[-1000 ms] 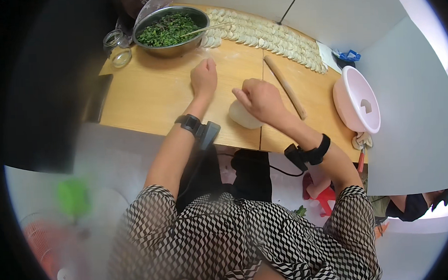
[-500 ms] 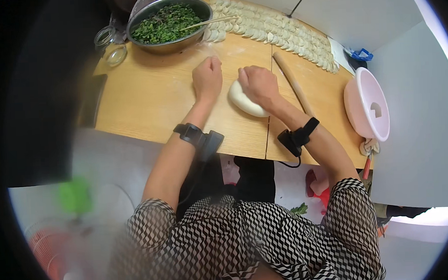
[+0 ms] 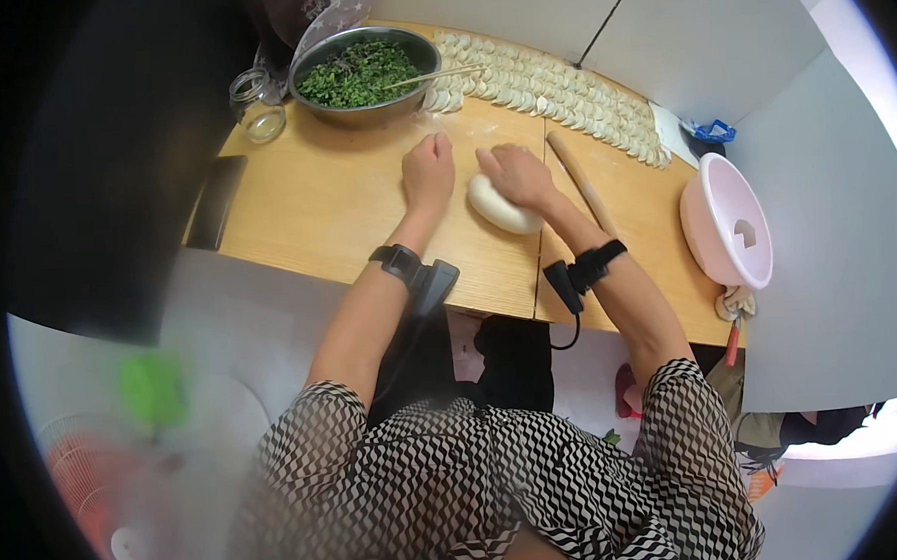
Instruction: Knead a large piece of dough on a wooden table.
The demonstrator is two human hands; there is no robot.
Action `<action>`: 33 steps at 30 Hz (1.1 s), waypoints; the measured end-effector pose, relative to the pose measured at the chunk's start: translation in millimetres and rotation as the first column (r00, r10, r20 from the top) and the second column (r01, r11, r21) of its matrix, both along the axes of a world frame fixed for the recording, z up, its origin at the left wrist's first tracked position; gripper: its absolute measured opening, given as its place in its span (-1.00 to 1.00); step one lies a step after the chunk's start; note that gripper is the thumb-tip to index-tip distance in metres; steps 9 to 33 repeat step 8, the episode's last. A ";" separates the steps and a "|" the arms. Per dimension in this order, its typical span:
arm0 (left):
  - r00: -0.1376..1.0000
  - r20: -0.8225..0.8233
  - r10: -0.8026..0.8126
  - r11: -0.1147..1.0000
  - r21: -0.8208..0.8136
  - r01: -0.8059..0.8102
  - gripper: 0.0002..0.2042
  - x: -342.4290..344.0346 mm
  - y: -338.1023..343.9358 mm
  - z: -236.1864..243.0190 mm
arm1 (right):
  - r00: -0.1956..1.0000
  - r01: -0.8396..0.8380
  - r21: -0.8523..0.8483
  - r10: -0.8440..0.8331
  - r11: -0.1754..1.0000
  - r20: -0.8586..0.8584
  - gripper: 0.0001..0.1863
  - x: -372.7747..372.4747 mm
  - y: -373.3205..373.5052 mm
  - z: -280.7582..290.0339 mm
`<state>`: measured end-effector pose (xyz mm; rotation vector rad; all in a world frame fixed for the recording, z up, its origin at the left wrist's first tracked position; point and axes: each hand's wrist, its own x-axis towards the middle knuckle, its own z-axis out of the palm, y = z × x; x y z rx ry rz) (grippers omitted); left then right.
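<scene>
A smooth white lump of dough (image 3: 501,210) sits on the wooden table, a little right of the middle. My right hand (image 3: 519,175) rests on the dough's upper right side, its fingers curled over it. To the left of the dough, apart from it, my left hand (image 3: 430,173) is closed in a fist above the table, with nothing showing in it. A wooden rolling pin (image 3: 581,181) lies just right of my right hand. Both my wrists carry black straps with small devices.
A steel bowl (image 3: 305,94) of chopped greens, with chopsticks (image 3: 435,76) across its rim, stands at the back left beside a glass jar (image 3: 258,106). Rows of dumplings (image 3: 550,90) line the back edge. A pink basin (image 3: 701,224) leans at the right, near a red-handled tool (image 3: 734,343).
The view has shifted, so the table things appear lower. My right hand has loosened from a tighter fist and lies flatter on the dough. My left hand stays closed.
</scene>
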<state>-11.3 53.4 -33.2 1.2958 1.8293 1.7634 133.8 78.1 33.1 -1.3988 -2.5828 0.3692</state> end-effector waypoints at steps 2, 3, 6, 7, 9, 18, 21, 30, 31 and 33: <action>1.000 0.010 0.000 1.000 0.003 0.000 -0.66 -1.1 1.0 -3.2 | 0.999 -0.041 -0.073 0.042 0.996 0.003 -0.49 5.9 -26.2 17.1; 1.000 0.000 0.004 1.000 -0.001 -0.004 -0.66 -0.5 1.7 -4.8 | 0.990 -0.143 -0.007 0.142 0.990 -0.022 -0.52 15.1 -37.5 20.9; 1.000 -0.016 0.008 1.000 -0.019 -0.009 -0.67 -2.3 5.6 -8.8 | 0.962 -0.271 0.121 0.272 0.955 0.014 -0.47 38.0 -76.7 29.5; 1.000 -0.013 0.002 1.000 -0.025 -0.003 -0.67 -2.6 6.1 -9.6 | 0.962 -0.270 0.138 0.264 0.953 0.066 -0.41 43.5 -87.2 28.6; 1.000 -0.011 -0.007 1.000 -0.030 0.007 -0.67 -2.9 7.0 -8.5 | 0.961 -0.267 0.157 0.251 0.951 0.117 -0.34 47.4 -95.9 27.8; 1.000 -0.011 -0.007 1.000 -0.030 0.007 -0.67 -2.9 7.0 -8.5 | 0.961 -0.267 0.157 0.251 0.951 0.117 -0.34 47.4 -95.9 27.8; 1.000 -0.011 -0.007 1.000 -0.030 0.007 -0.67 -2.9 7.0 -8.5 | 0.961 -0.267 0.157 0.251 0.951 0.117 -0.34 47.4 -95.9 27.8; 1.000 -0.011 -0.007 1.000 -0.030 0.007 -0.67 -2.9 7.0 -8.5 | 0.961 -0.267 0.157 0.251 0.951 0.117 -0.34 47.4 -95.9 27.8; 1.000 -0.011 -0.007 1.000 -0.030 0.007 -0.67 -2.9 7.0 -8.5 | 0.961 -0.267 0.157 0.251 0.951 0.117 -0.34 47.4 -95.9 27.8; 1.000 -0.011 -0.007 1.000 -0.030 0.007 -0.67 -2.9 7.0 -8.5 | 0.961 -0.267 0.157 0.251 0.951 0.117 -0.34 47.4 -95.9 27.8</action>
